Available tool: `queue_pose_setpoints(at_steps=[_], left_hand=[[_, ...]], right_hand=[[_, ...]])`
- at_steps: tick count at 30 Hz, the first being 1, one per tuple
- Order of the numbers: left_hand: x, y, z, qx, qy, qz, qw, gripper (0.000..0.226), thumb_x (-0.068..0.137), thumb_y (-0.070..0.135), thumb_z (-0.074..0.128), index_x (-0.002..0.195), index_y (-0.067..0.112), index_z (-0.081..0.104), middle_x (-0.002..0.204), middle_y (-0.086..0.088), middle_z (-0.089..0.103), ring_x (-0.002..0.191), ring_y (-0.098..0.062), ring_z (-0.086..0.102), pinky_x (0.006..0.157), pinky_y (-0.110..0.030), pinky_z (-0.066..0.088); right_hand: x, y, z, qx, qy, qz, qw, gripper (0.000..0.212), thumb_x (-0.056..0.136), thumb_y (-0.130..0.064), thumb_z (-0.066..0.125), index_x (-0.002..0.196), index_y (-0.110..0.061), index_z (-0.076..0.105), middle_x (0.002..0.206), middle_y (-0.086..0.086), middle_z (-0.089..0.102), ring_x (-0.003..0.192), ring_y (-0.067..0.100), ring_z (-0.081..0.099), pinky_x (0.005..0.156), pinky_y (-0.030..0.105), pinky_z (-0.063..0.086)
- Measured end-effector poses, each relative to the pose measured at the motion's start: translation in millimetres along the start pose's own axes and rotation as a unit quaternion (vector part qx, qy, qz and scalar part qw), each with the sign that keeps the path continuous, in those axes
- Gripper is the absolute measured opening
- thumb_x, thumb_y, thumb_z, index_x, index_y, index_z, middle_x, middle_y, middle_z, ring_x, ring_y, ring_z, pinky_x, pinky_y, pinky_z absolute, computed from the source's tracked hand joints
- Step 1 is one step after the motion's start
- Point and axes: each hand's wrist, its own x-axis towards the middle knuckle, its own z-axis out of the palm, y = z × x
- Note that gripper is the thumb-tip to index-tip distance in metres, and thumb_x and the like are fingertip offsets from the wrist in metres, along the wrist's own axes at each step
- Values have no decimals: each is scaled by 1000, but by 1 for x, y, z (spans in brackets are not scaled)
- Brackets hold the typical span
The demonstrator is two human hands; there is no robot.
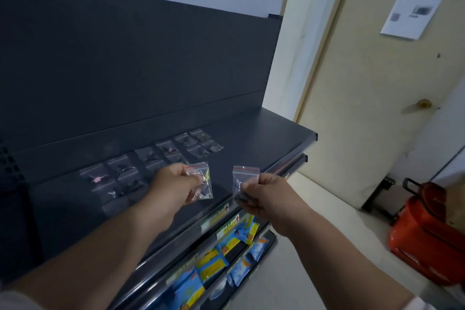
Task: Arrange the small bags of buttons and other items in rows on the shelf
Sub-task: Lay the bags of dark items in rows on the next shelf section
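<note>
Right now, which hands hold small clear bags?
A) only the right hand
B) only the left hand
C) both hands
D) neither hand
C: the left hand pinches a red-sealed bag and the right hand grips a second bag, both over the shelf.

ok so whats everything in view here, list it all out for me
shelf: one, dark grey, left and centre
laid bags: about a dozen, clear, in rows on the shelf
yellow-item bag: one, clear with red strip, held above the shelf
dark-item bag: one, clear with red strip, held above the shelf's front edge
packets: several, blue and yellow, on the lower shelves
door: one, cream, right
paper: one, white, on the door
red container: one, on the floor by the door
left hand: pinches the yellow-item bag
right hand: pinches the dark-item bag
</note>
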Motion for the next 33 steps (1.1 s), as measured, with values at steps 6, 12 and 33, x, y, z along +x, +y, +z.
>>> queue_pose_setpoints(at_steps=[6,12,33], left_hand=[[41,8,9,19,29,8,999,9,87,0,60,83,8,62,89,-18,67,77,-24,59,58,-27,45],[73,4,20,54,84,11,995,6,85,3,63,82,9,61,63,-7,56,50,-15,47,53,-24,39],[150,-27,115,354,275,-31,893,13,87,17,58,93,27,54,85,9,62,75,-7,57,67,-26,49]], right_hand=[[62,-14,-4,-40,-23,-9,999,15,91,-6,56,76,-11,55,67,7,63,64,16,66,53,22,52],[130,-19,-12,-94,-59,-1,994,21,89,-4,57,70,-14,57,52,-1,58,52,12,50,56,23,47],[286,-15,-47,-399,-279,-92,869,13,85,-19,61,72,-18,57,66,-3,58,60,10,53,56,20,42]])
